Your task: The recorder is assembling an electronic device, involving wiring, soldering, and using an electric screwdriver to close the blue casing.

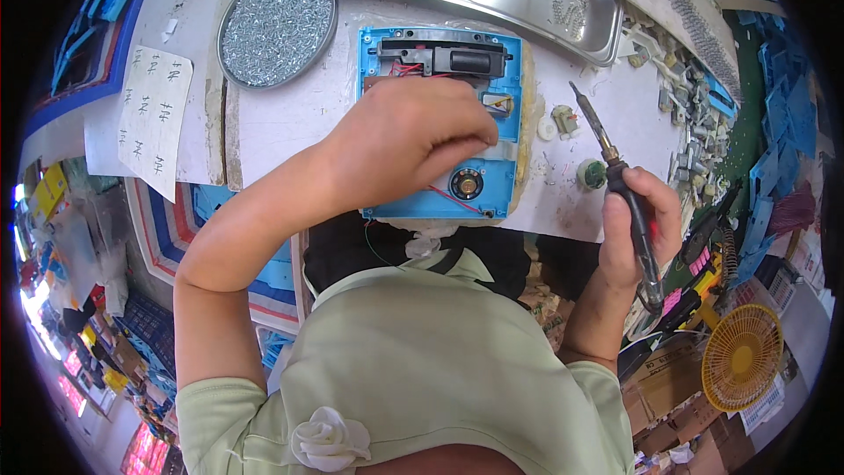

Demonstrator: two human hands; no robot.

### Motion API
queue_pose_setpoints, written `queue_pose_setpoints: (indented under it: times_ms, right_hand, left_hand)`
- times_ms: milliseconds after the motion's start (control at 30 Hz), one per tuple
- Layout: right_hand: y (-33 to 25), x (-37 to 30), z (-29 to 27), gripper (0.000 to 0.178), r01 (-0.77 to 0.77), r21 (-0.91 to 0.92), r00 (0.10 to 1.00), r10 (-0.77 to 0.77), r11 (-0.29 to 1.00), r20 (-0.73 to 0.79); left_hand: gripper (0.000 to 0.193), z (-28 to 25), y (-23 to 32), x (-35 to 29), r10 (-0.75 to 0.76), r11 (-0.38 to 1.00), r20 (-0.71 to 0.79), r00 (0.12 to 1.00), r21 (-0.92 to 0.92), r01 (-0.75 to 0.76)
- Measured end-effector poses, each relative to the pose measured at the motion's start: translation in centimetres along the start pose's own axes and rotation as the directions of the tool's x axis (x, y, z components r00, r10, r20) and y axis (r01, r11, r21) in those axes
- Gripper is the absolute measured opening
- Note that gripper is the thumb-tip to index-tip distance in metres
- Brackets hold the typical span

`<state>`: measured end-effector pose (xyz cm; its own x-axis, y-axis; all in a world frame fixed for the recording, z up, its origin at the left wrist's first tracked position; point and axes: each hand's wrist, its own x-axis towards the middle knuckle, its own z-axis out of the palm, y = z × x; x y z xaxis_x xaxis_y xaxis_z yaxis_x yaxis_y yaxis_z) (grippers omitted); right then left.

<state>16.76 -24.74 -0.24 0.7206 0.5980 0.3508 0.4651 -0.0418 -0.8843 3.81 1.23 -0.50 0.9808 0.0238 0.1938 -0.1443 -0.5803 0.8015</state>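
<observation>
My left hand (422,127) reaches over a blue plastic housing (400,208) lying on the table, its thumb and fingers pinched together near the housing's right side. Whatever sits between those fingertips is too small or hidden to make out. Inside the housing are a black module (457,60) at the far end, red wires, a small silvery part (498,105) and a round speaker (466,183) at the near end. My right hand (646,215) grips a soldering iron (607,136) to the right of the housing, its tip pointing up and away, apart from the housing.
A round tray (230,63) of screws stands far left of the housing. Behind is a steel tray (527,28) with springs. Small white plastic parts (694,114) pile along the right; a little green pot (592,174) sits near the iron. A yellow fan (743,357) stands lower right.
</observation>
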Motion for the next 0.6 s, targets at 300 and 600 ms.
queue_pose_setpoints:
  times_ms: [300, 600]
  right_hand:
    - [-1.0, -0.1, -1.1, 0.033, 0.019, 0.105, 0.981, -0.039, 0.994, 0.191]
    - [-2.2, 1.5, -0.1, 0.028, 0.044, 0.026, 0.859, -0.051, 0.999, 0.509]
  left_hand:
    - [0.014, -0.1, 0.4, -1.2, 0.023, 0.997, 0.054, 0.998, 0.075, -0.027]
    - [0.017, 0.0, 0.8, -1.2, 0.072, 0.974, 0.088, 0.994, 0.209, -0.089]
